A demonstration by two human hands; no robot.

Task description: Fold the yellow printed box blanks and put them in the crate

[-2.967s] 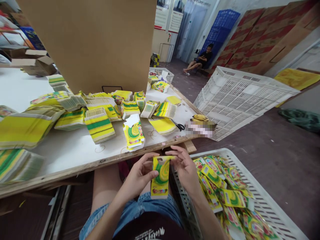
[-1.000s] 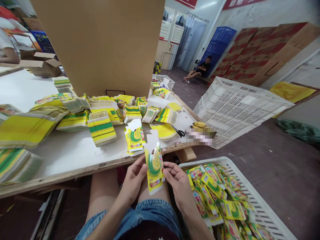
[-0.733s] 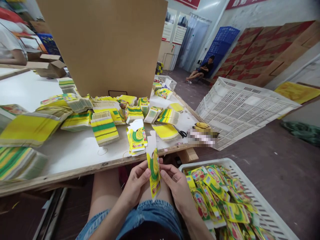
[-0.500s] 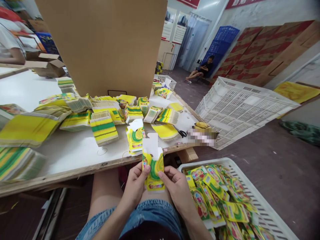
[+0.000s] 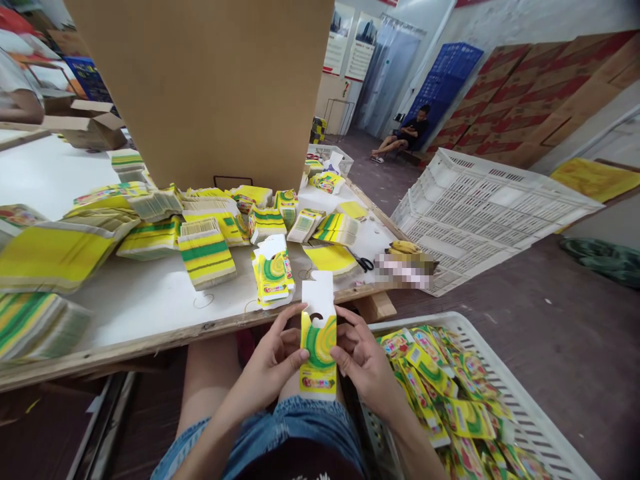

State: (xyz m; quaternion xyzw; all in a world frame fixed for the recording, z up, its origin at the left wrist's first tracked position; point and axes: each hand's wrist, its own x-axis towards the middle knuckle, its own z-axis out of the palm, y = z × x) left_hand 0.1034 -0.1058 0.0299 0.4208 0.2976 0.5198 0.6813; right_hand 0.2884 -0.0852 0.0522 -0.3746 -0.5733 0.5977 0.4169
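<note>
Between my two hands, over my lap, is a small yellow-green printed carton [image 5: 319, 343] with its white top flap [image 5: 318, 293] standing up. My left hand [image 5: 280, 353] grips its left edge, thumb on the front and a fingertip up near the flap. On the right edge, my right hand [image 5: 363, 357] does the same with thumb and fingers. Just beyond, on the table's edge, lies a small pile of similar cartons [image 5: 273, 273] with white flaps. To my right, a white plastic crate [image 5: 463, 323] holds many yellow-green packets [image 5: 433, 373].
Bundled stacks of flat cartons [image 5: 206, 253] cover much of the white table [image 5: 165, 283]. A big cardboard sheet [image 5: 210, 93] stands behind them. Scissors [image 5: 364, 262] and bananas [image 5: 404, 248] lie at the right corner, beside stacked white crates [image 5: 480, 213]. A person [image 5: 410, 130] sits farther back.
The carton has shifted slightly right and turned upright. My fingers have moved up along its sides, the left index finger now near the flap. The view has shifted slightly.
</note>
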